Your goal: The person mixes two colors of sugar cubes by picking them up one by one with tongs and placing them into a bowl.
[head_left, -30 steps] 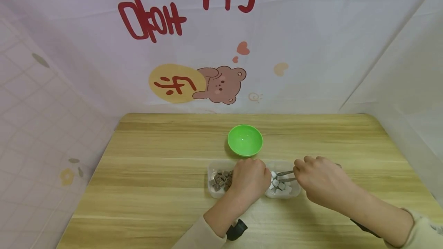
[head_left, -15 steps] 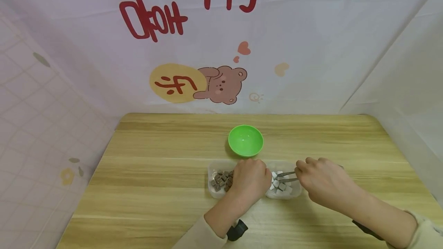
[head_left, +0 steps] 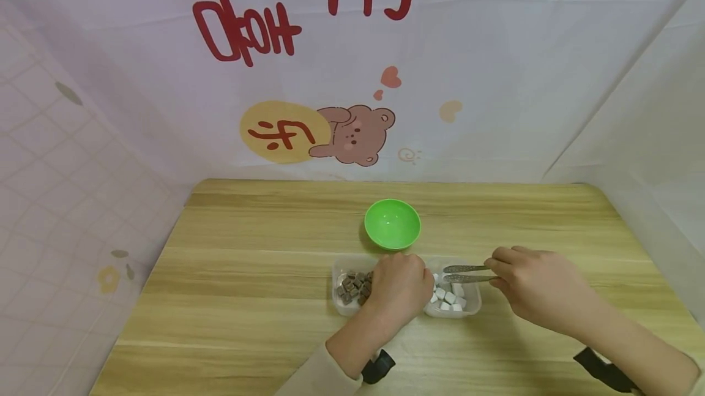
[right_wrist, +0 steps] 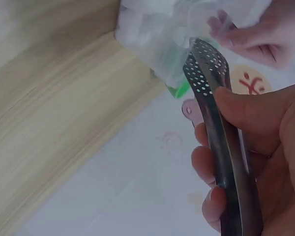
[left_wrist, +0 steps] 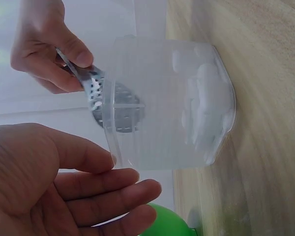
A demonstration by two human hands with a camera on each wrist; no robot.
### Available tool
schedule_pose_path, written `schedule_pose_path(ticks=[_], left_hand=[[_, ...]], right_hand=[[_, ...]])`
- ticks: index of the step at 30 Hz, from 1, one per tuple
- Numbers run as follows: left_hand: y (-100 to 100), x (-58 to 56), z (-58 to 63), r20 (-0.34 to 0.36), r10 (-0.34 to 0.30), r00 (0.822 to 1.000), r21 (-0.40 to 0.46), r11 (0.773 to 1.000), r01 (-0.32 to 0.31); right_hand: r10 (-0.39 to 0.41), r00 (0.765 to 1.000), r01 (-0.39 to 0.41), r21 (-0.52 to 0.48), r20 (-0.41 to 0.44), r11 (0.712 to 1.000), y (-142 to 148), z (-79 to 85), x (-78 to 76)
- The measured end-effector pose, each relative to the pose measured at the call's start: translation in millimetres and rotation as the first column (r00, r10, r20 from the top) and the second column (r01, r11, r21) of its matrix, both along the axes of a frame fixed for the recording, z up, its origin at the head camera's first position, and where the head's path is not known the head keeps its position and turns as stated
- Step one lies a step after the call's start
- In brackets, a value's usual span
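Note:
My right hand [head_left: 537, 286] grips perforated metal tongs [right_wrist: 226, 152], whose tips stand over the right part of a clear plastic container [head_left: 468, 310] of white cubes [head_left: 448, 298]. In the head view the tongs' two arms are a little apart. Whether a cube sits between the tips, I cannot tell. My left hand [head_left: 399, 286] pinches the container's rim between thumb and index finger, with the other fingers loosely extended in the left wrist view. Brown cubes [head_left: 352, 286] lie in clear plastic left of that hand. The hand hides whether both sides are one container.
A green bowl [head_left: 392, 224] stands just behind the containers on the wooden table [head_left: 248, 310]. White printed cloth [head_left: 484, 65] rises behind the table and along both sides.
My right hand has lifted the tongs from among the white cubes and shifted slightly to the right. The left hand keeps its place on the rim.

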State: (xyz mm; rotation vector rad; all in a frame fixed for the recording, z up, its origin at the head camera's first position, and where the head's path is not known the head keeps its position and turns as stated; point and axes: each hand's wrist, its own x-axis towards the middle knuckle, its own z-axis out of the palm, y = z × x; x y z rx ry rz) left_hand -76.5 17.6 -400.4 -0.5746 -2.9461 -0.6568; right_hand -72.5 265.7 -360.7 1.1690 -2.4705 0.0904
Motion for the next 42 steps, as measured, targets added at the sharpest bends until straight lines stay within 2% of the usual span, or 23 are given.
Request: schedule_pose_path(ticks=[7, 12, 19, 26, 30, 33, 42], left_hand=[[1, 0.7, 0.9, -0.004, 0.007, 1.0, -0.01, 1.0, -0.007], [1, 1.0, 1.4, 0.001, 0.008, 1.0, -0.015, 1.0, -0.008], [0, 1.1, 1.9, 0.03, 0.001, 1.0, -0.023, 1.0, 0.0], [0, 1.6, 2.3, 0.027, 0.002, 1.0, -0.047, 0.999, -0.001], [1, 2.0, 2.2, 0.028, -0.001, 1.0, -0.049, 0.999, 0.002], [1, 2.0, 2.0, 0.032, -0.006, 0.999, -0.046, 0.999, 0.007], [0, 0.7, 1.7, 0.048, -0.011, 0.999, -0.004, 1.0, 0.012]], right_hand=[[-0.043, 0.999, 0.042, -0.133, -0.003, 0.99, 5, 16.4, -2.9], [-0.1, 0.995, 0.096, -0.212, -0.01, 0.973, 0, 22.7, -14.1], [-0.113, 0.993, 0.115, -0.249, 0.024, 0.962, -19, 1.3, -41.9], [-0.144, 0.985, 0.162, -0.25, 0.092, 0.955, -35, -22.4, -56.3], [-0.16, 0.977, 0.19, -0.245, 0.137, 0.951, -34, -27.1, -56.0], [-0.17, 0.973, 0.204, -0.237, 0.155, 0.95, -29, -24.1, -52.4], [-0.175, 0.976, 0.201, -0.23, 0.127, 0.952, -8, 1.1, -32.4]])
